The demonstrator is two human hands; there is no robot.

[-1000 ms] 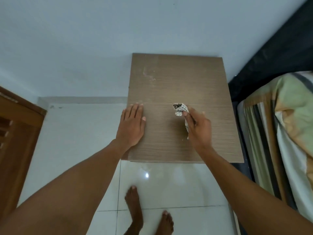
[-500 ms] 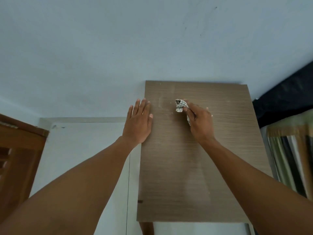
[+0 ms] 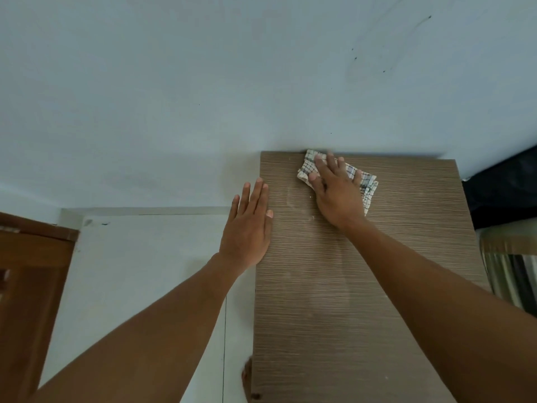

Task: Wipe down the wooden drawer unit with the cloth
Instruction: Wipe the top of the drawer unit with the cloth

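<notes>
The wooden drawer unit (image 3: 334,301) shows its flat brown top, standing against the pale wall. A white checked cloth (image 3: 366,186) lies spread near the top's far edge, close to the wall. My right hand (image 3: 334,193) presses flat on the cloth with fingers splayed, covering its middle. My left hand (image 3: 247,225) rests flat and empty on the unit's left edge, fingers together and pointing at the wall. Pale dusty smears mark the wood between the two hands.
A pale wall (image 3: 232,82) rises right behind the unit. White floor tiles (image 3: 145,271) lie to the left, with a brown wooden door (image 3: 26,286) at the far left. A dark headboard (image 3: 505,193) and striped bedding (image 3: 511,269) sit close on the right.
My right hand has slid the cloth away from me to the far edge by the wall, and the bunched cloth is now spread flat under the palm. The view has tilted up; my left hand stays on the left edge.
</notes>
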